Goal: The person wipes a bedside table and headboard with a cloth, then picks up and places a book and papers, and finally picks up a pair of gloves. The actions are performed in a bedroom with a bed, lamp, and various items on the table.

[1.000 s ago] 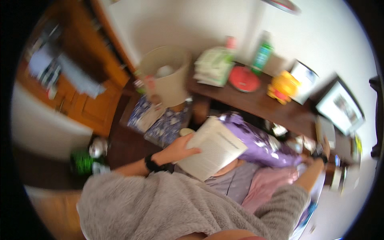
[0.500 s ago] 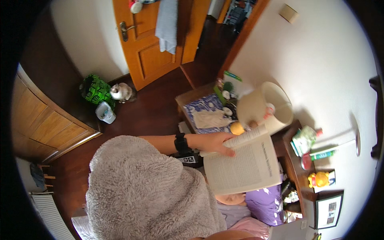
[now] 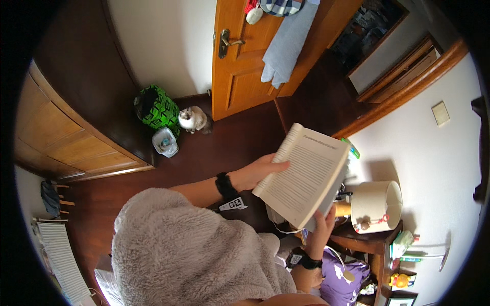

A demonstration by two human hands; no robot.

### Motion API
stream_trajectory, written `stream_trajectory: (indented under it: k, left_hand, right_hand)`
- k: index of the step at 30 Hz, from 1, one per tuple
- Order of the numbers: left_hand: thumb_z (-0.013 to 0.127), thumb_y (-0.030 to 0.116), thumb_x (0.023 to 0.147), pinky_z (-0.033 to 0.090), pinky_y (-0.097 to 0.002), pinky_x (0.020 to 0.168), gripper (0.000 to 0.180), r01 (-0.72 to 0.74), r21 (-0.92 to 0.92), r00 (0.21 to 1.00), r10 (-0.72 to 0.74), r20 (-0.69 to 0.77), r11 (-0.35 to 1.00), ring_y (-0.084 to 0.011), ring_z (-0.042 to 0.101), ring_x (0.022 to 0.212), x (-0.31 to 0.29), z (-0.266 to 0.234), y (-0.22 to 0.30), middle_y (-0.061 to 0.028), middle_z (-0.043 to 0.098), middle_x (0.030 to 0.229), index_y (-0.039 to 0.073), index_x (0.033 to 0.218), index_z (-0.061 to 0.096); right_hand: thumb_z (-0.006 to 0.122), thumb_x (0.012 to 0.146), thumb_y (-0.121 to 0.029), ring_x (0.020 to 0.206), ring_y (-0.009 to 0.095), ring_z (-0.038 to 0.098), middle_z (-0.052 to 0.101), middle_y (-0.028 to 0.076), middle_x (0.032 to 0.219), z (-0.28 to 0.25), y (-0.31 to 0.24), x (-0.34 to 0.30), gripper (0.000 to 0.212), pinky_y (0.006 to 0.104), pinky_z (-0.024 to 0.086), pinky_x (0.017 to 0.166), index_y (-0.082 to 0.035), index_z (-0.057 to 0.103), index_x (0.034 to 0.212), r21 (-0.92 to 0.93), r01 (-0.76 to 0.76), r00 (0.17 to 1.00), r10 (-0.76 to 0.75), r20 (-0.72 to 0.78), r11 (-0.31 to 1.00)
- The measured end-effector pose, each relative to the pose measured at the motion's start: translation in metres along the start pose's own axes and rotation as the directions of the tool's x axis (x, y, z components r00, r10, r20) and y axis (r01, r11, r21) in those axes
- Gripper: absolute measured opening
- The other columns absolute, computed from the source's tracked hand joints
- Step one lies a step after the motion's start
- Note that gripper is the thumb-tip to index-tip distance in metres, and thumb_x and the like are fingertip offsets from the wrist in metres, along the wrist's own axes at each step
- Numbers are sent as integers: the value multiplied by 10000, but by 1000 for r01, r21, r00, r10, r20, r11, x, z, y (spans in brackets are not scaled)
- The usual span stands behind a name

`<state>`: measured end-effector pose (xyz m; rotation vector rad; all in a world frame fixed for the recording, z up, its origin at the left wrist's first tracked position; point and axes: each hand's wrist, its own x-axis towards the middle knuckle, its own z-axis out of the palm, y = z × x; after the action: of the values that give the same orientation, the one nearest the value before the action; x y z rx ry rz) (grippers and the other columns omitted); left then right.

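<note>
An open book [image 3: 309, 171] sits aloft between two hands, pinched at both sides.

From where I stand, the left hand [image 3: 260, 171] has its thumb pressed on the page at the left edge, fingers hidden beneath; the right hand [image 3: 321, 229] clasps the lower right corner between thumb and fingers. Nothing else seems to carry it. I'd judge it light, the block bendy, single leaves soft and easily creased or torn, dry rather than slippery; best held at the spine and a lower corner. Half a second ago only the left hand showed on it; the view has turned too, bringing the door [image 3: 247, 84] nearer the middle.
</note>
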<state>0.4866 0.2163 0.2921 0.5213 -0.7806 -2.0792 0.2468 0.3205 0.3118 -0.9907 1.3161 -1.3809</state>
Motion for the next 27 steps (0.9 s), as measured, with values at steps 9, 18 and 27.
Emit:
stream_trajectory:
  k: [9, 18, 27]
  left_hand:
    - [596, 145, 976, 493, -335, 990, 456, 70, 40, 970, -59, -238, 997, -198, 595, 1162, 18, -107, 61, -129, 573, 1317, -22, 1375, 451]
    - [613, 143, 963, 495, -322, 973, 536, 169, 198, 965, -122, -230, 966, -207, 580, 1183, 167, -143, 150, -141, 551, 1338, -13, 1426, 393]
    - [620, 192, 965, 536, -324, 919, 539, 298, 222, 951, -269, -149, 928, -223, 606, 1153, 378, -180, 207, -162, 567, 1313, -9, 1418, 408]
  right_hand:
    - [559, 925, -118, 1106, 148, 509, 545, 73, 1208, 100, 67, 100, 390, 287, 395, 987, 12, 470, 1282, 39, -148, 968, 137, 211, 988]
    - [518, 972, -141, 1269, 190, 442, 451, 113, 1379, 147, 79, 252, 514, 320, 338, 1086, 4, 336, 1431, 171, -76, 987, 49, 156, 982]
    - [592, 933, -93, 1238, 196, 472, 475, 117, 1368, 128, 46, 410, 653, 325, 366, 1064, -5, 260, 1488, 170, 24, 1000, -21, -15, 985]
